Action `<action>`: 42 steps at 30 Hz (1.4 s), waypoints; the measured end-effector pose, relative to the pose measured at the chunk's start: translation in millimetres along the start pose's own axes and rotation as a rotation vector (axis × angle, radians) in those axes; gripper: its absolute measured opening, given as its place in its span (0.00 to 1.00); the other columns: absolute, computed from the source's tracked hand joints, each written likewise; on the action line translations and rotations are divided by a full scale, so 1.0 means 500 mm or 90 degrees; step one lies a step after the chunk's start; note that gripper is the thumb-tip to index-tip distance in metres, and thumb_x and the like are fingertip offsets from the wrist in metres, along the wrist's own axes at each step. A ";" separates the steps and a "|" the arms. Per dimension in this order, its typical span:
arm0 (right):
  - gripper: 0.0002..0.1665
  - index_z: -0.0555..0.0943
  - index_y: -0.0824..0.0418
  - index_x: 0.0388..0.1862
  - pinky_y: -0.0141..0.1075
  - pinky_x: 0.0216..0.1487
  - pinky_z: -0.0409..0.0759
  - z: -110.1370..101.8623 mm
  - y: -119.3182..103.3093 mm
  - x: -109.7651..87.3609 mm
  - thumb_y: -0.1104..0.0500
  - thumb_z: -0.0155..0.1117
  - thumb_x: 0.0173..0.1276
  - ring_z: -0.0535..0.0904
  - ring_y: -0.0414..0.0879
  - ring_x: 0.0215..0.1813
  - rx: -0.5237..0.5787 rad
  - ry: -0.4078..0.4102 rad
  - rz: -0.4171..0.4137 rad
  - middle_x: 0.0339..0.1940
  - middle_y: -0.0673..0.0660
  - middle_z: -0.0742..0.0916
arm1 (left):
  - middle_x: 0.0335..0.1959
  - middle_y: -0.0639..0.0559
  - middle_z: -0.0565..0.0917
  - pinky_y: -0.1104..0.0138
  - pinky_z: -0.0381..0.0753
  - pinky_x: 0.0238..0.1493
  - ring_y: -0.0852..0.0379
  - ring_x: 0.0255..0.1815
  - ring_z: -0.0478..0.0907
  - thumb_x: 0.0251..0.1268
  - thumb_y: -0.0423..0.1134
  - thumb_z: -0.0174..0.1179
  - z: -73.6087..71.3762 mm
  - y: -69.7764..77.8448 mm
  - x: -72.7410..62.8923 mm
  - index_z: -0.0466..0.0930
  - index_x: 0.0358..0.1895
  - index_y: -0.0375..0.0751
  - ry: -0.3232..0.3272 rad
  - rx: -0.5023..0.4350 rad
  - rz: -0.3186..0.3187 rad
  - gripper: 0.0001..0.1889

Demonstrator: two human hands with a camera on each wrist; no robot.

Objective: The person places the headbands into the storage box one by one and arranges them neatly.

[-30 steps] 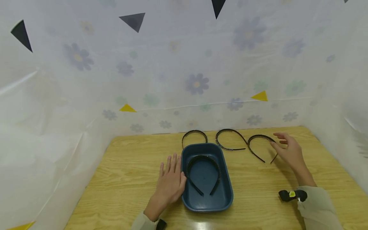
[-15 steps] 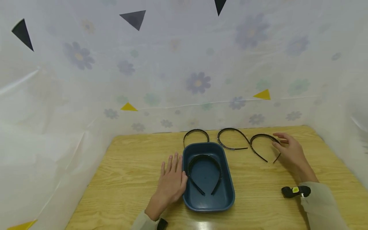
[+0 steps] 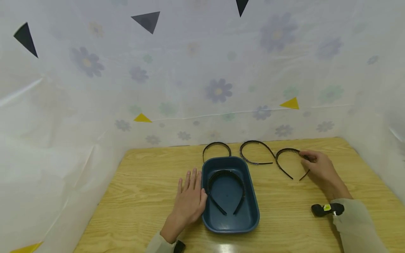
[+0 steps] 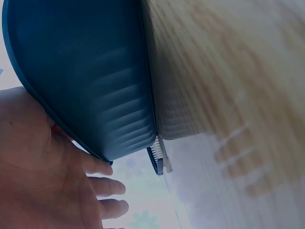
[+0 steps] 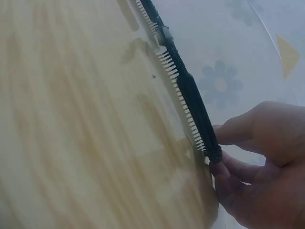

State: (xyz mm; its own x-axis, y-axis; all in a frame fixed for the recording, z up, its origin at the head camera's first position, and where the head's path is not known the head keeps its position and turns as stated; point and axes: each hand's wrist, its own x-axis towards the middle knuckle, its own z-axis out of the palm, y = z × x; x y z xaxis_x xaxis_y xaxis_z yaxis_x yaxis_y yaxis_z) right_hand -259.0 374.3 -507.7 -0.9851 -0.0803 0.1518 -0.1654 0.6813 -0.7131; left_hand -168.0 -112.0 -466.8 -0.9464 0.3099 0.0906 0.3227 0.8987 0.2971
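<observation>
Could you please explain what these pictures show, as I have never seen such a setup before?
There is no machine here: a person is working with two bare hands. The wide picture comes from a camera worn on the head; the two closer ones come from a camera on each wrist. On the wood-patterned table stands a blue tray with one black headband inside. Three more lie on the table, behind the tray and off to the right. The left hand rests against the tray's left side, fingers straight. The right hand pinches the rightmost headband.
</observation>
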 end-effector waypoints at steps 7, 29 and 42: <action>0.26 0.74 0.72 0.70 0.66 0.51 0.76 -0.003 0.003 -0.005 0.58 0.52 0.82 0.74 0.75 0.60 0.006 0.015 0.052 0.63 0.80 0.77 | 0.83 0.38 0.51 0.39 0.44 0.78 0.39 0.84 0.43 0.82 0.43 0.39 0.003 0.000 0.005 0.51 0.82 0.34 0.004 0.004 -0.001 0.31; 0.26 0.74 0.73 0.71 0.26 0.39 0.82 -0.037 -0.016 -0.025 0.59 0.55 0.81 0.75 0.19 0.44 0.102 0.062 0.051 0.58 0.51 0.84 | 0.84 0.39 0.49 0.39 0.43 0.78 0.38 0.83 0.44 0.82 0.43 0.39 0.007 -0.002 0.009 0.51 0.82 0.34 0.002 0.000 -0.003 0.31; 0.24 0.74 0.75 0.69 0.23 0.40 0.82 -0.053 -0.059 -0.027 0.63 0.56 0.80 0.84 0.30 0.40 0.158 0.103 -0.026 0.48 0.28 0.82 | 0.84 0.39 0.49 0.39 0.43 0.78 0.39 0.84 0.43 0.82 0.43 0.38 0.010 -0.004 0.009 0.50 0.82 0.34 0.008 -0.004 0.002 0.32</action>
State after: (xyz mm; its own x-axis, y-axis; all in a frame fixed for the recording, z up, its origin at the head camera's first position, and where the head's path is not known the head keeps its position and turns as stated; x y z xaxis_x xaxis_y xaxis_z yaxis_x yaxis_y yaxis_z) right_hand -239.4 374.7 -470.7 -0.9605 0.0263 0.2770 -0.2309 0.4797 -0.8465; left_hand -172.6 -111.0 -472.0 -0.9453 0.3096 0.1030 0.3263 0.8956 0.3024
